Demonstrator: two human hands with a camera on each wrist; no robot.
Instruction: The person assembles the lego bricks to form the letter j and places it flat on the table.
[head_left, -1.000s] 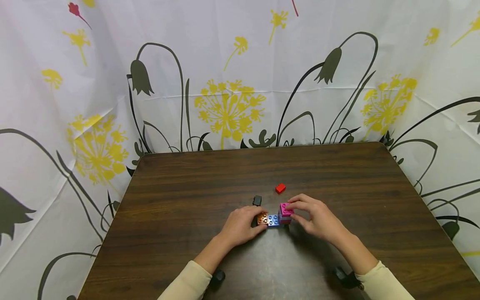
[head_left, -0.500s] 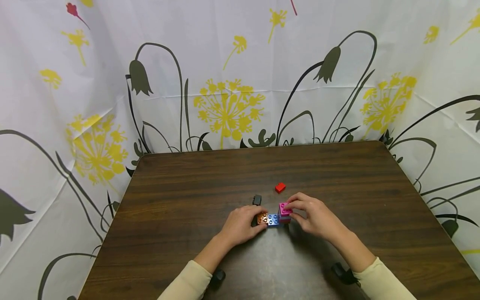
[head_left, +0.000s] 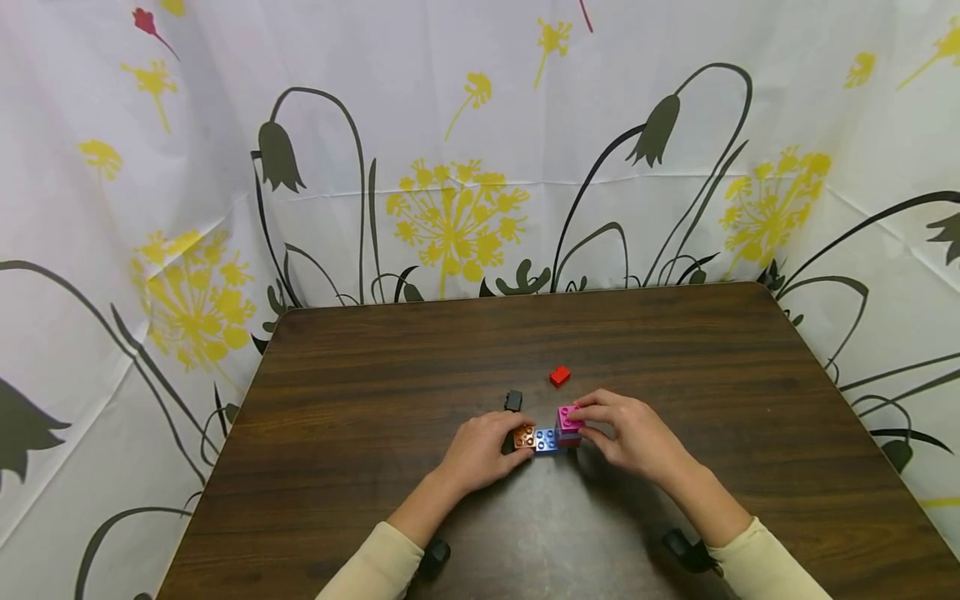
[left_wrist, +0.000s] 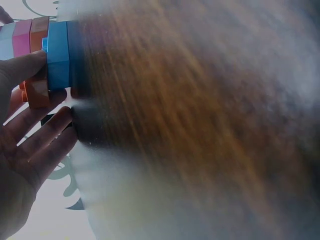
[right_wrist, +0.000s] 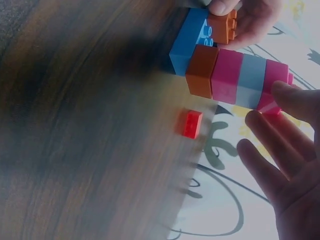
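Note:
A long blue brick [head_left: 546,440] forms the base of a toy-brick build on the table. My left hand [head_left: 480,447] pinches the orange brick [head_left: 524,437] on its left end between thumb and fingers. At the right end rises a stack: in the right wrist view an orange brick [right_wrist: 201,71] is lowest, then a pink one [right_wrist: 227,76], a light blue one [right_wrist: 250,80] and a top pink brick [right_wrist: 272,82]. My right hand [head_left: 637,437] pinches that top pink brick between thumb and fingertips. The left wrist view shows the blue brick side-on, beside my left thumb.
Just behind the build lies a small black brick [head_left: 513,400]. Farther back, a red brick [head_left: 559,376] sits apart on the brown wooden table [head_left: 375,358]. A white curtain [head_left: 450,100] with flower prints hangs along the table's back edge.

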